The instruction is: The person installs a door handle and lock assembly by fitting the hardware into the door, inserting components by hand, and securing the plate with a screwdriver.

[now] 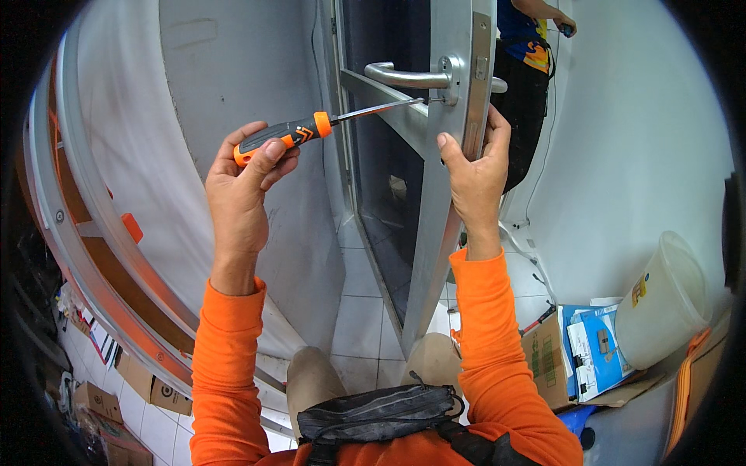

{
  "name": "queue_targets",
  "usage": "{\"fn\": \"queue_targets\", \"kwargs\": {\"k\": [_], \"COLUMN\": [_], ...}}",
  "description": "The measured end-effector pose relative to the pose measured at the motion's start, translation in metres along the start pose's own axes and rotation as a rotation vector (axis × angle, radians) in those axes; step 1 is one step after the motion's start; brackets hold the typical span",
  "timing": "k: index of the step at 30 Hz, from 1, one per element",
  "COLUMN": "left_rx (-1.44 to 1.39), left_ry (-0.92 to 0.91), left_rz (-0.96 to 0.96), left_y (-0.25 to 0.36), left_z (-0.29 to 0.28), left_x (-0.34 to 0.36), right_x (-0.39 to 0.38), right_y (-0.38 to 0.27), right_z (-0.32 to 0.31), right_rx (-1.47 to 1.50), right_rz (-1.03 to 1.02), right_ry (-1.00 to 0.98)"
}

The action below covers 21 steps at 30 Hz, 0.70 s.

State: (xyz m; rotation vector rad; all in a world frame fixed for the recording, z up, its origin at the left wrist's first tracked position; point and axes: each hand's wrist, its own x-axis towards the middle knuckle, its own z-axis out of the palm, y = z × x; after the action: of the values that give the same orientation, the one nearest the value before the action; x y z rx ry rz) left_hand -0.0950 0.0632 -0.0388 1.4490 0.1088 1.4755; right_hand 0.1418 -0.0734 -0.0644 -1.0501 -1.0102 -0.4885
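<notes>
My left hand (238, 186) is closed round the orange and black handle of a screwdriver (291, 137). Its metal shaft points right, with the tip close to a thin screw (438, 100) that sticks out of the door below the lever; whether they touch I cannot tell. A silver lever handle (408, 76) sits on the aluminium-framed glass door (444, 147), just above the screw. My right hand (479, 172) grips the door's edge below the lock plate (480, 58), its thumb on the near face and its fingers round the far side.
Behind the door stands another person (522, 85), a small dark object in one hand. At lower right are a cardboard box (544, 361), blue folders (598, 349) and a whitish bucket (660, 307). A curved metal frame (81, 167) rises on the left, with boxes (155, 384) below it.
</notes>
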Motion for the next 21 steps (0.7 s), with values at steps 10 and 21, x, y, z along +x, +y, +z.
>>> {"fn": "queue_targets", "kwargs": {"k": [10, 21], "left_rx": [0.006, 0.006], "left_ry": [-0.004, 0.007], "left_rz": [0.016, -0.082], "left_y": [-0.006, -0.012], "left_z": [0.005, 0.006], "left_x": [-0.002, 0.002], "right_x": [0.0, 0.0], "right_y": [-0.001, 0.001], "right_z": [0.0, 0.001], "right_rx": [0.049, -0.053], "right_rz": [0.019, -0.05], "right_ry": [-0.002, 0.019]}}
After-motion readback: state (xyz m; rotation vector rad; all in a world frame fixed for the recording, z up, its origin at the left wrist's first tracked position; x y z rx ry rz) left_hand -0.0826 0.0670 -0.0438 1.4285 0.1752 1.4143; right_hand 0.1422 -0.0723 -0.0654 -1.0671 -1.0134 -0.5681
